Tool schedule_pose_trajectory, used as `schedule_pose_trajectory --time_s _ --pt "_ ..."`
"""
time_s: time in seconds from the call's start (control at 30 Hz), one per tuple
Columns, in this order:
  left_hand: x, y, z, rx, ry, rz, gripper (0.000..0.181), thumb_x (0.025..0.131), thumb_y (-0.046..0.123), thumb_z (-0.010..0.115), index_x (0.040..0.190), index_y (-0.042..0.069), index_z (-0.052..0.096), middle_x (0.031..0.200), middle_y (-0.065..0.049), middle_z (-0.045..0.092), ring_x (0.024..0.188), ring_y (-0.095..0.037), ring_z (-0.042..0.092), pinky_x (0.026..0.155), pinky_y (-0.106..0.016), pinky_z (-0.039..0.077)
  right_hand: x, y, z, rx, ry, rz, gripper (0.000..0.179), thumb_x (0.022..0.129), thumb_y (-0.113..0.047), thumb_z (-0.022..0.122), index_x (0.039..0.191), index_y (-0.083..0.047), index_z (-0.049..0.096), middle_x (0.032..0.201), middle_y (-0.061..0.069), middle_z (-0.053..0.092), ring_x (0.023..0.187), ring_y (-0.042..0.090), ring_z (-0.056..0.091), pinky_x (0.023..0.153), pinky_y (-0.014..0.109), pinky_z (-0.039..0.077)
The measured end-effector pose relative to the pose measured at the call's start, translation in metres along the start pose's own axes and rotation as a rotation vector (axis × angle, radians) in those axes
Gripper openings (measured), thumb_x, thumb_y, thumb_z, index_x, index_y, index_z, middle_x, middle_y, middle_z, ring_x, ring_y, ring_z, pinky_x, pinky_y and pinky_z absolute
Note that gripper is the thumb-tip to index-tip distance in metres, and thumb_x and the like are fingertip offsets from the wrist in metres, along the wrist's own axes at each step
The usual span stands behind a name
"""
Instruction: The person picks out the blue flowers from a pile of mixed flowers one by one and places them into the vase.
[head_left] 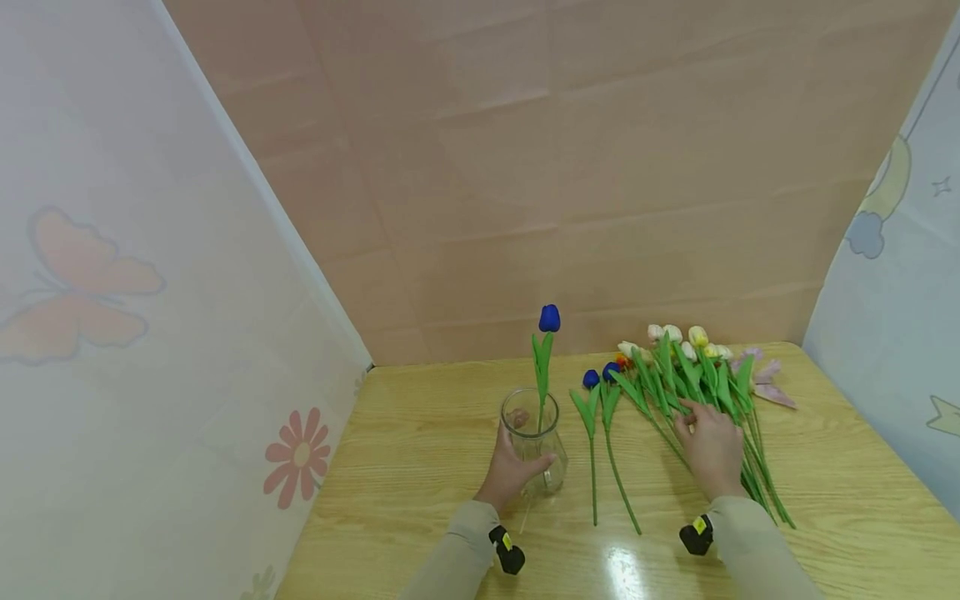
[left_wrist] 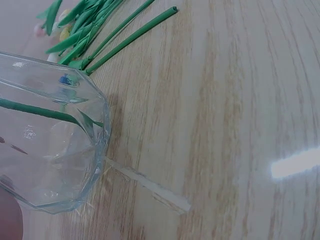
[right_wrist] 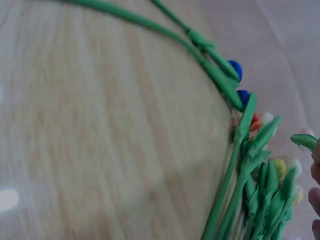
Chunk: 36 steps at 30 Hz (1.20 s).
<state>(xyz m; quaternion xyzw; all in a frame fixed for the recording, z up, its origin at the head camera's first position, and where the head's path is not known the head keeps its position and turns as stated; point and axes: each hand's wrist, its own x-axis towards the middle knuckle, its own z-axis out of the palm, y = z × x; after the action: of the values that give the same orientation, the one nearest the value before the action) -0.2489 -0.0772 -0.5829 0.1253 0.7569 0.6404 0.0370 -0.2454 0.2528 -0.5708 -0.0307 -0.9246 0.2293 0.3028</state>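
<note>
My left hand (head_left: 513,467) grips the side of a clear glass vase (head_left: 558,467), with the thumb across its front. A blue tulip (head_left: 550,318) stands upright inside, its bloom above the rim; the green stem (left_wrist: 42,112) shows through the glass in the left wrist view. To the right, my right hand (head_left: 712,446) reaches over a heap of tulips (head_left: 667,379) with green leaves and white, pink and yellow blooms. Its fingers pinch one tulip by its leafy part, and a leaf (right_wrist: 304,141) sticks out from the fingertips in the right wrist view.
Two blue tulips (head_left: 593,442) lie between the vase and the heap. An orange-red bloom (head_left: 622,361) and a pale purple flower (head_left: 772,387) lie at the heap's edges. A clear strip (left_wrist: 155,187) lies by the vase base. Walls border the wooden table (head_left: 420,442).
</note>
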Motion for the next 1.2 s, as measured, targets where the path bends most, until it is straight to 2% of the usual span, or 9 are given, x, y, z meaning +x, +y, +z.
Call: schedule_pose_trajectory --time_s 0.07,0.17,0.33,0.47,0.73,0.93,1.07,1.13,1.2 --pt "0.000 -0.001 0.000 0.001 -0.001 0.005 0.096 0.083 0.021 0.078 0.150 0.043 0.013 0.153 0.003 0.030 0.146 -0.024 0.021 0.114 -0.056 0.024 -0.003 0.006 0.002 -0.028 -0.016 0.010 0.029 0.088 -0.015 0.071 0.113 -0.001 0.067 0.082 0.012 0.066 0.070 0.032 0.056 0.064 0.049 0.037" --pt "0.000 -0.001 0.000 0.007 0.003 -0.004 0.094 0.083 0.024 0.078 0.149 0.042 0.014 0.152 0.004 0.031 0.146 -0.023 0.022 0.114 -0.054 0.025 -0.007 0.013 0.005 -0.050 -0.059 0.039 0.029 0.090 -0.017 0.068 0.114 -0.002 0.066 0.084 0.012 0.066 0.070 0.031 0.056 0.065 0.048 0.037" --pt "-0.003 0.006 0.001 0.006 0.008 -0.028 0.090 0.084 0.024 0.077 0.151 0.031 0.017 0.153 0.002 0.030 0.145 -0.024 0.023 0.114 -0.054 0.026 -0.015 0.019 0.011 -0.066 -0.111 0.082 0.027 0.091 -0.018 0.066 0.113 -0.004 0.064 0.080 0.010 0.065 0.067 0.029 0.054 0.063 0.045 0.033" --pt "-0.007 0.016 0.001 -0.006 0.006 -0.040 0.091 0.084 0.024 0.078 0.151 0.026 0.018 0.153 0.000 0.030 0.146 -0.026 0.022 0.115 -0.054 0.024 -0.019 0.023 0.014 -0.069 -0.113 0.083 0.024 0.091 -0.018 0.067 0.110 -0.004 0.065 0.080 0.010 0.065 0.070 0.031 0.055 0.062 0.045 0.032" --pt "-0.010 0.026 -0.001 -0.027 -0.007 -0.041 0.097 0.084 0.019 0.077 0.154 0.031 0.010 0.156 0.000 0.026 0.148 -0.025 0.017 0.117 -0.054 0.019 -0.018 0.025 0.017 -0.080 -0.113 0.081 0.025 0.089 -0.018 0.069 0.109 -0.004 0.066 0.085 0.014 0.065 0.073 0.034 0.056 0.061 0.048 0.035" --pt "-0.010 0.027 -0.001 -0.024 -0.004 -0.042 0.098 0.084 0.020 0.077 0.155 0.028 0.009 0.157 -0.002 0.025 0.148 -0.027 0.015 0.116 -0.056 0.019 -0.015 0.011 0.022 -0.091 -0.104 0.046 0.025 0.086 -0.016 0.071 0.107 -0.004 0.065 0.090 0.017 0.064 0.079 0.040 0.057 0.067 0.056 0.039" --pt "-0.010 0.026 -0.001 -0.020 -0.002 -0.046 0.099 0.084 0.021 0.077 0.155 0.030 0.007 0.158 -0.001 0.023 0.149 -0.026 0.013 0.116 -0.055 0.019 -0.011 -0.008 0.031 -0.085 -0.084 -0.015 0.023 0.085 -0.016 0.073 0.104 -0.005 0.067 0.088 0.014 0.064 0.078 0.036 0.057 0.065 0.051 0.039" --pt "-0.010 0.024 0.000 -0.018 0.000 -0.052 0.099 0.084 0.021 0.077 0.154 0.032 0.008 0.158 -0.001 0.022 0.149 -0.026 0.013 0.116 -0.055 0.019 -0.011 -0.019 0.036 -0.095 -0.068 -0.059 0.020 0.083 -0.016 0.075 0.099 -0.006 0.068 0.083 0.011 0.065 0.072 0.032 0.058 0.062 0.048 0.041" --pt "-0.007 0.018 0.001 -0.013 0.002 -0.052 0.100 0.084 0.023 0.077 0.154 0.036 0.006 0.159 0.000 0.021 0.149 -0.026 0.012 0.116 -0.056 0.019 -0.010 -0.030 0.041 -0.103 -0.101 -0.088 0.018 0.083 -0.016 0.075 0.096 -0.006 0.068 0.078 0.008 0.065 0.066 0.027 0.059 0.058 0.044 0.043"
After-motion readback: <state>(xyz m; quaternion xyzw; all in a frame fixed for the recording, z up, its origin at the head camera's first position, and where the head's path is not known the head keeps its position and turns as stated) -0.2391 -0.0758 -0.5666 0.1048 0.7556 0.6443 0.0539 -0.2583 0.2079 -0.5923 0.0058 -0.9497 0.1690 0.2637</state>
